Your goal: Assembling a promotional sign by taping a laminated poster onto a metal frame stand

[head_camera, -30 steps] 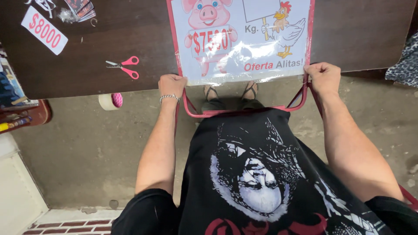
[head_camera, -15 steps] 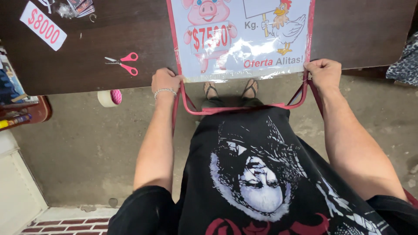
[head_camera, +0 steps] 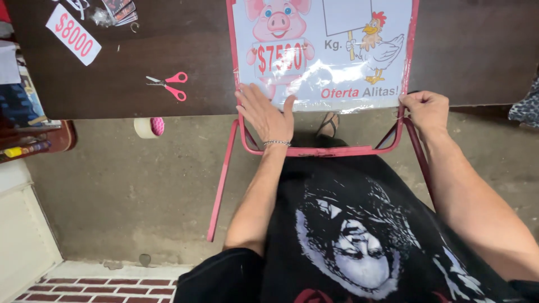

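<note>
Nearest you, your black printed shirt fills the lower view, with both bare forearms reaching forward over the grey concrete floor (head_camera: pixel 129 185). Your left hand (head_camera: pixel 264 112), a thin bracelet at the wrist, now lies flat and open on the lower left corner of the glossy plastic-covered poster with a cartoon pig and a cartoon hen (head_camera: pixel 323 50); its grip holds nothing, only presses the sheet down. A second ago this hand was curled at the frame's lower edge. Your right hand (head_camera: pixel 426 109) stays closed in a tight grip on the lower right corner of the pink metal frame (head_camera: pixel 331 151) that borders the poster. The poster rests on the dark brown wooden table (head_camera: pixel 140 56), its bottom edge overhanging toward you. Farther left on the table lie pink-handled scissors (head_camera: pixel 168 84) and a white price tag (head_camera: pixel 73 33). A roll of tape (head_camera: pixel 149 127) hangs under the table's edge.
</note>
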